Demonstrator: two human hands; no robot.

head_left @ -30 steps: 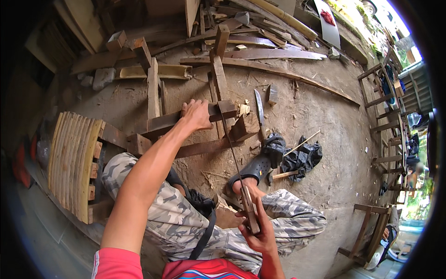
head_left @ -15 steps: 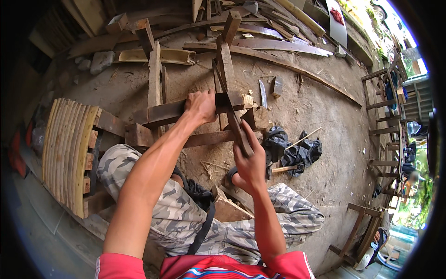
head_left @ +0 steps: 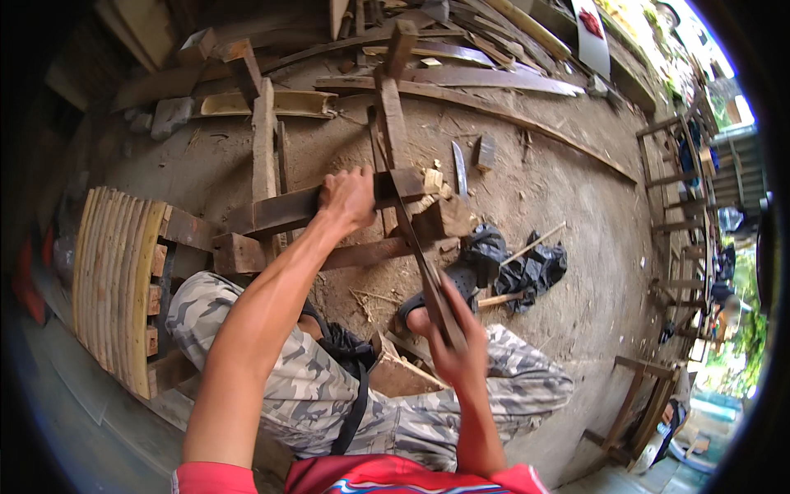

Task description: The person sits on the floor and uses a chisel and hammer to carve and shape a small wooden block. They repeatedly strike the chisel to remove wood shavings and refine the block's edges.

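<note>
While the left hand (head_left: 347, 199) lay curled over a wooden beam (head_left: 284, 212), fingers bent and bearing on it, the right hand (head_left: 462, 344) was closed around the handle of a handsaw (head_left: 417, 247), nearer the person's body. From that fist the saw slanted forward and to the left; its blade crossed the beam just right of the left hand, close to the beam's right end, and its tip reached past the far side. The blade looked long, slim and dark, seen nearly edge-on, so its teeth could not be made out; the handle was brown and, like the right hand, slightly blurred. The beam was squared and dark brown, lying crosswise in front of the person, its right end a little farther off than its left. A pale wood chunk (head_left: 433, 180) showed beside that right end, with a thick wooden block (head_left: 448, 218) nearer the person and a knife (head_left: 459, 167) to the right on the dirt floor (head_left: 568, 239).
</note>
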